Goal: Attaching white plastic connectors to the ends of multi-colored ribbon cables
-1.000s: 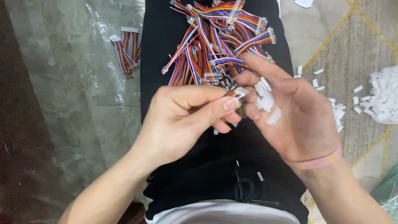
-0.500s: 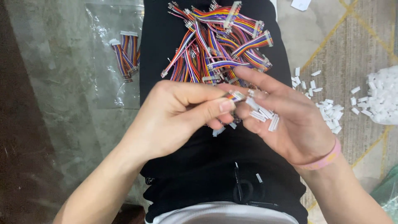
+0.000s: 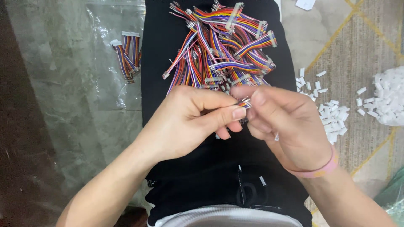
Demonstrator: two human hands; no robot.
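My left hand (image 3: 191, 120) pinches the end of a short multicoloured ribbon wire (image 3: 243, 102) between thumb and forefinger. My right hand (image 3: 286, 124) meets it at the wire's tip, fingers curled inward and closed around small white plastic connectors, of which only a sliver (image 3: 276, 136) shows. Both hands hover over my lap, covered in black cloth (image 3: 168, 50). Just beyond them lies a heap of multicoloured ribbon wires (image 3: 223, 46) with small terminals.
A clear plastic bag (image 3: 105, 63) on the left holds a few finished wire bundles (image 3: 127, 54). White connector housings (image 3: 332, 113) are scattered on the patterned rug to the right, with a larger pile (image 3: 389, 94) at the far right edge.
My right hand has turned over and curled shut, hiding the white connectors that lay in its open palm. Its fingertips now meet the wire end in my left hand.
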